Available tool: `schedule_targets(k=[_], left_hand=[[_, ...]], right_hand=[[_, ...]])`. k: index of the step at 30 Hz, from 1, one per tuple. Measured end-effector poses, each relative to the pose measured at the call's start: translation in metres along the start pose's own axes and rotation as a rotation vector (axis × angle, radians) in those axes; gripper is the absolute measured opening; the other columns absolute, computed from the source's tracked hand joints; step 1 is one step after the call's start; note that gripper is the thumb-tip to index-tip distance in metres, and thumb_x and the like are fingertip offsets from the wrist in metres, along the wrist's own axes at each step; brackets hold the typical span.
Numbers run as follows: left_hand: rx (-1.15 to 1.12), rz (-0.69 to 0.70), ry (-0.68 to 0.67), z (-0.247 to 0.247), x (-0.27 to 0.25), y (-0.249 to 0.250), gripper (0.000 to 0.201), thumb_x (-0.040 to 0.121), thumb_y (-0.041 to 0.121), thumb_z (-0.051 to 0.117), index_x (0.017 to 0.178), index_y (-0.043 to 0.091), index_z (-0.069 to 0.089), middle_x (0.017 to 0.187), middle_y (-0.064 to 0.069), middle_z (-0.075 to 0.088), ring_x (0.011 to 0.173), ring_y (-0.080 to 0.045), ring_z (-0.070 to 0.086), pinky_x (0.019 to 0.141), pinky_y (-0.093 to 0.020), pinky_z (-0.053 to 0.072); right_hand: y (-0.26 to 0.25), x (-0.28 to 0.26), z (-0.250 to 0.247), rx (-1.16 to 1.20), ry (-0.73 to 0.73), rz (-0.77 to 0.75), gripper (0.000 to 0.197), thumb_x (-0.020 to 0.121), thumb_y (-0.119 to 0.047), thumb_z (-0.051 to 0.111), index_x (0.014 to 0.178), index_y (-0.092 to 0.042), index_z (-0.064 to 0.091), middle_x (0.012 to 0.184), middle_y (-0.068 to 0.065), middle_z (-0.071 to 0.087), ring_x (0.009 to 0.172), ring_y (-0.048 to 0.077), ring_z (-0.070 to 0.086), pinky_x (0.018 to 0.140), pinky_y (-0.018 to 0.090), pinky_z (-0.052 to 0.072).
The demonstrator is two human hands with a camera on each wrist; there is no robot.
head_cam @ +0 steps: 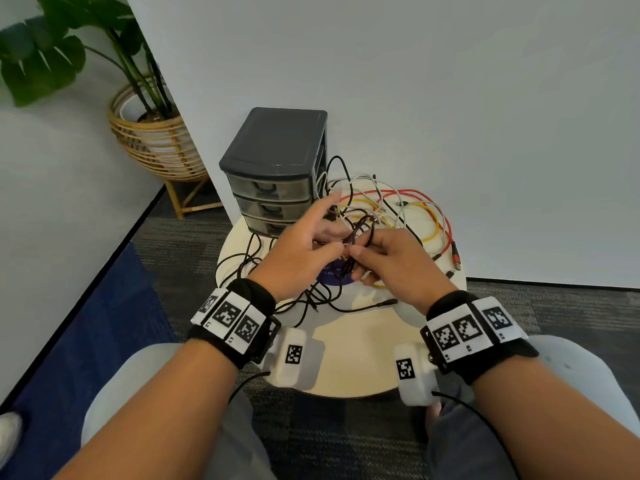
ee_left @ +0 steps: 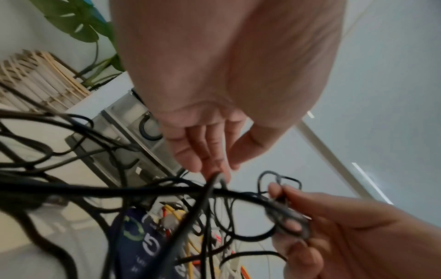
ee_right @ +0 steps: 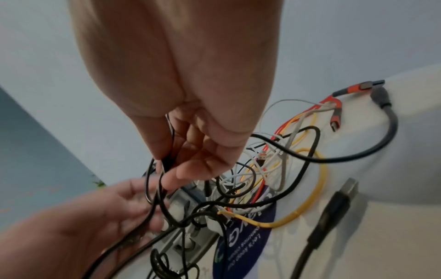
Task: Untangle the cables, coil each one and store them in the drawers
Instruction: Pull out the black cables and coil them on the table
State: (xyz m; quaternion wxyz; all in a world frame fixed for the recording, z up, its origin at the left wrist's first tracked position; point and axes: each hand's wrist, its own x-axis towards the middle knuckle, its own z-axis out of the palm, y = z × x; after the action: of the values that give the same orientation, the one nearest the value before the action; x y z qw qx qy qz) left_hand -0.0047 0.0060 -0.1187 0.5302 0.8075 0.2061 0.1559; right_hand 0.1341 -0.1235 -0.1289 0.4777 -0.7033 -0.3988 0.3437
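The closed drawers point(head_cam: 273, 188) stand at the left of the round desk point(head_cam: 349, 355). The left hand point(head_cam: 301, 258) pinches a thin black cable point(ee_left: 167, 189); the right hand point(head_cam: 398, 261) pinches its small coil point(ee_left: 286, 222). Further right lies the limp, light tangle point(head_cam: 391, 209), likely to snag; best taken near the plugs.

Round white table point(head_cam: 360, 355) on carpet point(head_cam: 194, 251). At its back stands a drawer unit point(head_cam: 277, 168). Tangled cables point(head_cam: 391, 209) and a purple disc point(head_cam: 334, 271) lie on top.
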Motion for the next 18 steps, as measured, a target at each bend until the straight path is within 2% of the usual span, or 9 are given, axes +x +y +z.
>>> schedule_targets(k=[2,3,5,8,10,12,14,16,18], left_hand=[[0.205,-0.025,0.14,-0.006,0.003,-0.008,0.041,0.093,0.004,0.06,0.125,0.029,0.062,0.099,0.007,0.073,0.095,-0.009,0.067,0.091,-0.035,0.054],[0.275,-0.039,0.145,-0.009,0.004,-0.012,0.03,0.092,0.004,0.06,0.11,0.027,0.066,0.092,0.007,0.071,0.089,-0.009,0.066,0.083,-0.033,0.053],[0.383,-0.052,0.036,-0.009,0.003,-0.016,0.025,0.092,0.007,0.061,0.095,0.03,0.068,0.083,0.009,0.068,0.078,-0.004,0.062,0.073,-0.025,0.047],[0.457,-0.064,-0.141,-0.003,0.001,-0.016,0.031,0.093,0.012,0.063,0.084,0.041,0.059,0.07,0.015,0.062,0.067,0.004,0.055,0.065,-0.022,0.038],[0.455,-0.063,-0.17,-0.002,0.003,-0.016,0.031,0.094,0.018,0.065,0.081,0.043,0.054,0.074,0.015,0.063,0.069,0.005,0.054,0.067,-0.027,0.037],[0.439,-0.068,-0.185,-0.002,0.005,-0.017,0.021,0.096,0.022,0.064,0.093,0.042,0.061,0.081,0.015,0.065,0.073,0.004,0.055,0.073,-0.031,0.041],[0.473,-0.056,-0.197,-0.001,0.006,-0.019,0.019,0.095,0.026,0.065,0.104,0.042,0.068,0.083,0.013,0.067,0.08,0.003,0.057,0.084,-0.036,0.046],[0.499,-0.044,-0.202,0.0,0.006,-0.021,0.016,0.089,0.033,0.072,0.095,0.046,0.065,0.082,0.013,0.067,0.084,0.0,0.06,0.091,-0.043,0.047],[0.55,-0.01,-0.179,0.0,0.007,-0.023,0.02,0.082,0.039,0.08,0.084,0.046,0.062,0.082,0.013,0.062,0.086,-0.005,0.059,0.09,-0.046,0.048]], right_hand=[[-0.002,0.002,-0.003,0.18,0.019,0.035,0.015,0.102,-0.008,0.057,0.091,-0.007,0.067,0.081,0.006,0.073,0.068,0.019,0.066,0.059,0.024,0.053],[-0.003,0.003,-0.004,0.265,0.03,0.052,0.014,0.102,-0.005,0.056,0.092,-0.006,0.065,0.084,0.002,0.073,0.068,0.017,0.064,0.058,0.023,0.051],[-0.005,0.003,-0.005,0.392,0.045,0.075,0.015,0.102,-0.003,0.053,0.093,-0.008,0.063,0.088,-0.002,0.073,0.068,0.015,0.063,0.058,0.022,0.049],[-0.007,0.003,-0.005,0.458,0.039,0.08,0.026,0.103,-0.004,0.052,0.086,-0.017,0.068,0.092,0.006,0.074,0.071,0.016,0.062,0.064,0.025,0.05],[-0.008,0.003,-0.005,0.499,0.038,0.074,0.028,0.102,-0.003,0.052,0.084,-0.018,0.068,0.092,0.011,0.073,0.071,0.018,0.061,0.068,0.027,0.051],[-0.01,0.002,-0.007,0.571,0.036,0.077,0.026,0.102,-0.003,0.052,0.083,-0.015,0.065,0.092,0.014,0.071,0.071,0.019,0.06,0.071,0.03,0.05],[-0.012,0.001,-0.009,0.614,0.035,0.073,0.032,0.1,-0.006,0.055,0.073,-0.017,0.066,0.09,0.015,0.07,0.071,0.02,0.058,0.071,0.03,0.05],[-0.013,-0.001,-0.011,0.603,0.025,0.063,0.036,0.099,-0.014,0.059,0.063,-0.016,0.064,0.085,0.014,0.068,0.07,0.02,0.056,0.07,0.03,0.05],[-0.015,-0.003,-0.013,0.596,0.008,0.067,0.036,0.094,-0.025,0.063,0.06,-0.013,0.061,0.084,0.015,0.068,0.069,0.02,0.057,0.07,0.031,0.049]])
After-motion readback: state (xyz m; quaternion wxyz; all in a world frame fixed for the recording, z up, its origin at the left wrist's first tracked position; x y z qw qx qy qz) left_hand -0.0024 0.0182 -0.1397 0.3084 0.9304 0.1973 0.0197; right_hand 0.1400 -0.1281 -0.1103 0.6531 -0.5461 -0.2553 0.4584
